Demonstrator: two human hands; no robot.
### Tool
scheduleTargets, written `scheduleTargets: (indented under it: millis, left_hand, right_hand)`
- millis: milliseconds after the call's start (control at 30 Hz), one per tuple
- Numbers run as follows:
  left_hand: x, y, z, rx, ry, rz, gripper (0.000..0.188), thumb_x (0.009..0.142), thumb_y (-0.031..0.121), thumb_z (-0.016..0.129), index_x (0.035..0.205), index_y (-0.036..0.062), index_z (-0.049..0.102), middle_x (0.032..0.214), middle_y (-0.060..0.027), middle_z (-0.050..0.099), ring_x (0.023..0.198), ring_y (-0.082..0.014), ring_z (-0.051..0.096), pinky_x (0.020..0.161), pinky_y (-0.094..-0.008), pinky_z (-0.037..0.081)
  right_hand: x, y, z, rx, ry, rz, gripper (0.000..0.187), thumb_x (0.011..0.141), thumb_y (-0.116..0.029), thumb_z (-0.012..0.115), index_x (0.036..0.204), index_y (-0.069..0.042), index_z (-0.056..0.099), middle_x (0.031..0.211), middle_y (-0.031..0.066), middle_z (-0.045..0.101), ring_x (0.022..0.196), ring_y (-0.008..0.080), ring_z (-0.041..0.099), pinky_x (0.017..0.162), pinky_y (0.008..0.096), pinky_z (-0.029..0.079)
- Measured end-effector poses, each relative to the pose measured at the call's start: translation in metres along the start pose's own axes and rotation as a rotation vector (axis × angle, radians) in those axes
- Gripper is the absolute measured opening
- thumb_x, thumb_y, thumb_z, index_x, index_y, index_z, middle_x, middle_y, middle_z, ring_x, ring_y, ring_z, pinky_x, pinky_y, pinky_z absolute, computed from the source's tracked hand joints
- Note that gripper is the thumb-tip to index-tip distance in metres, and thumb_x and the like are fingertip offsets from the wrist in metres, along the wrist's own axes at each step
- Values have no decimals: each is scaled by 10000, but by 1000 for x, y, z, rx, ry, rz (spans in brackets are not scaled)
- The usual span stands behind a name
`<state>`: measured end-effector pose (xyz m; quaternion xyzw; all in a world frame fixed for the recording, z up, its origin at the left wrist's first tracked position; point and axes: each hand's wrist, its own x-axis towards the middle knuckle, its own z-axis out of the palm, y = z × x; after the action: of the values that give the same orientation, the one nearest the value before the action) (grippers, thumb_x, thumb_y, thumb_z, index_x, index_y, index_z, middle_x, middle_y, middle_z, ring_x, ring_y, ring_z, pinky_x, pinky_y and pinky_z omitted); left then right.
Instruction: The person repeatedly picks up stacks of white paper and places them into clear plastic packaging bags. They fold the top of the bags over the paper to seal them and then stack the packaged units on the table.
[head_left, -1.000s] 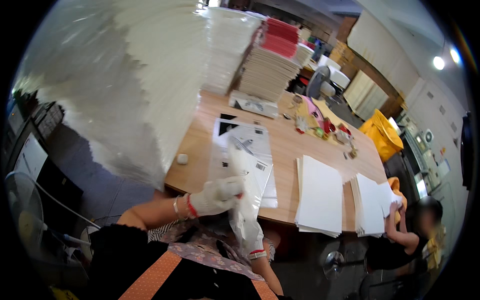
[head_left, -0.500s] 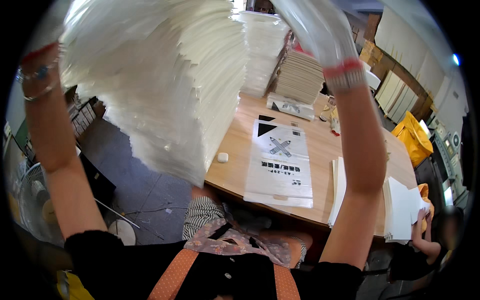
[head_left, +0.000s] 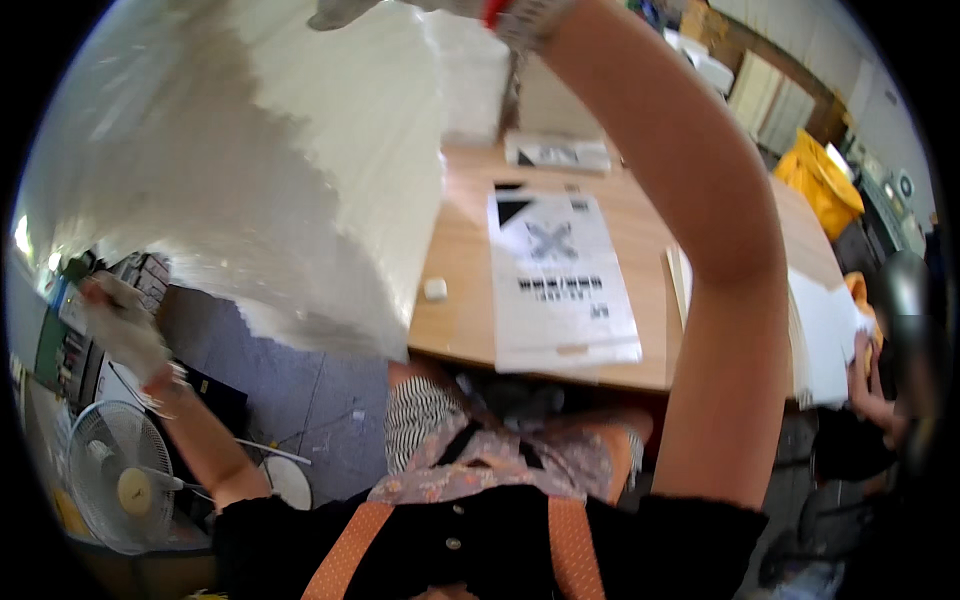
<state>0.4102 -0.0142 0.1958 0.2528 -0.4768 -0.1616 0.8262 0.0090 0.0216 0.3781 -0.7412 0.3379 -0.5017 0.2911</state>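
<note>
A tall, fanned stack of clear plastic bags (head_left: 330, 180) fills the upper left, its lower corner at the near left edge of the table (head_left: 455, 325). My right hand (head_left: 400, 6), in a pale glove with a red cuff, reaches across the stack's top; its visible fingers are stretched out against it, partly cut off by the picture's edge. My left hand (head_left: 125, 335), also gloved, is low beside the stack's left side. Its fingers are blurred, and whether they touch the stack cannot be made out. A printed clear bag (head_left: 560, 320) with crossed pencils lies flat on the table.
A small white block (head_left: 435, 289) sits near the stack. Behind lie a folded printed bag (head_left: 560, 152) and a further plastic stack (head_left: 472, 80). White sheets (head_left: 825, 340) are at the right, beside another person's hand (head_left: 868, 375). A fan (head_left: 125, 480) stands at lower left.
My left hand has dropped from the upper left to beside the stack's lower part. My right hand has swung left over the stack's top, no longer holding up the plastic at upper right.
</note>
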Motion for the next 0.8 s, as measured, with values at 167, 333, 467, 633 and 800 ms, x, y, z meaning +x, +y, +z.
scheduleTargets:
  millis: [167,333,467,633,800]
  left_hand:
    - [-272,-115,-18,-223,-233,-893,270,976,352,453,1053,117,559,985,-21,524,924,-104,503,739,-305,455]
    - [-416,-134,137,255,-1422,-484,141,847,131,558,939,25,572,804,-134,581,691,-302,574,678,-406,483]
    - [-478,-158,226,368,-1517,-205,266,804,272,631,968,67,592,1000,-160,565,948,-343,526,837,-399,448]
    - [-508,-161,218,542,-1492,71,276,787,322,632,896,69,629,984,-148,569,1001,-335,491,880,-419,412]
    - [-507,-172,228,475,-1594,-265,182,798,245,600,785,77,670,905,-95,621,950,-305,515,841,-384,431]
  right_hand:
    - [-131,111,-54,-918,-59,-782,402,863,-151,564,1245,-31,547,1034,120,644,787,192,662,650,265,556]
    - [-324,222,-61,296,603,529,445,984,-323,433,1262,15,511,753,47,567,679,148,588,692,331,539]
    - [-456,284,-4,674,1198,627,420,931,-389,503,1180,-56,562,798,-12,536,699,142,540,733,348,519]
    - [-539,278,64,777,1563,932,237,898,-290,591,1041,-102,600,700,-20,506,583,135,494,693,365,516]
    - [-568,283,94,780,1464,1052,279,938,-266,535,1120,-59,582,748,4,557,597,133,532,674,347,538]
